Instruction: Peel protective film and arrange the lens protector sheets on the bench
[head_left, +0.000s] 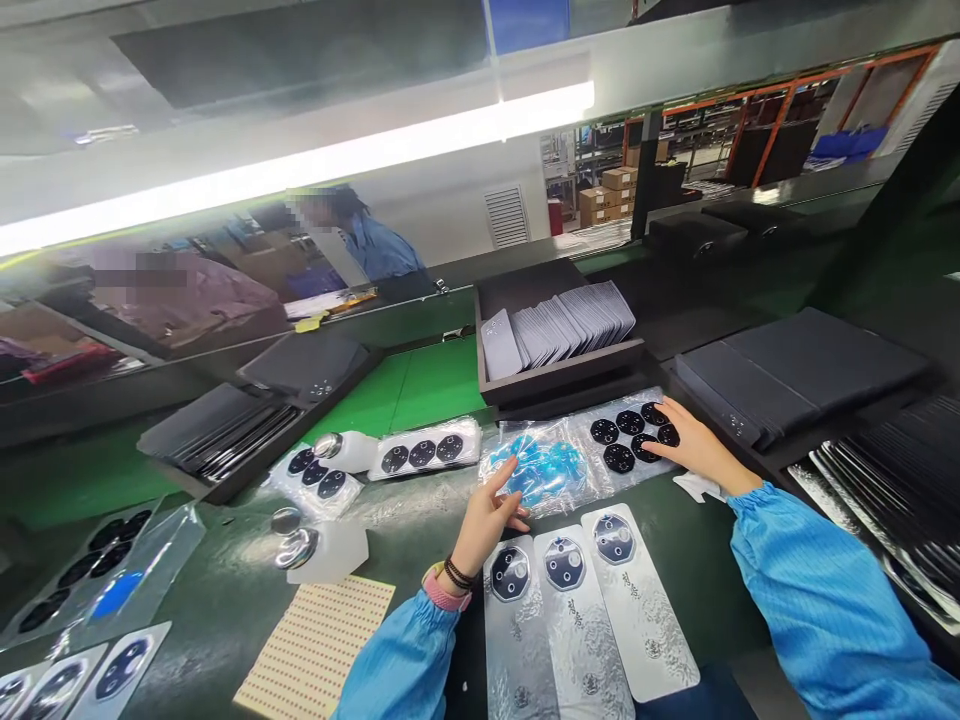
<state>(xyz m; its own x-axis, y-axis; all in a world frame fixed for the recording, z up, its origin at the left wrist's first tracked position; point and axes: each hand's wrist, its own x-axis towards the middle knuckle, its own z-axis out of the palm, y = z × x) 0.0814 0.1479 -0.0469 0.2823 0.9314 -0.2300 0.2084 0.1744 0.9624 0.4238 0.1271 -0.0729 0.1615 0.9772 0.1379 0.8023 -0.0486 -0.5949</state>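
- Curves right hand over the right end of the disc sheet, thumb and fingers bent, partly apart, at the outer disc; cannot tell whether actually pinching.
- Rests left hand at the lower left edge of the blue film, fingers loosely parted, with nothing visible in hold.
- Beneath everything, dark green bench.
- At right, flat black slab, with a packed row of thin plates on the near side.
- Behind the disc sheet, open black box, filled with a leaning row of grey cards.
- Far left of that, black tray with dark plates inside.
- Between the forearms, three silver panels side by side, each with a dark round inset near the top.
- Left of the left sleeve, dotted sheet, flat on the bench.
- Just left of the blue film, clear pack with three black discs.
- Beside that pack and above the dotted sheet, two white bottles with metal tops.
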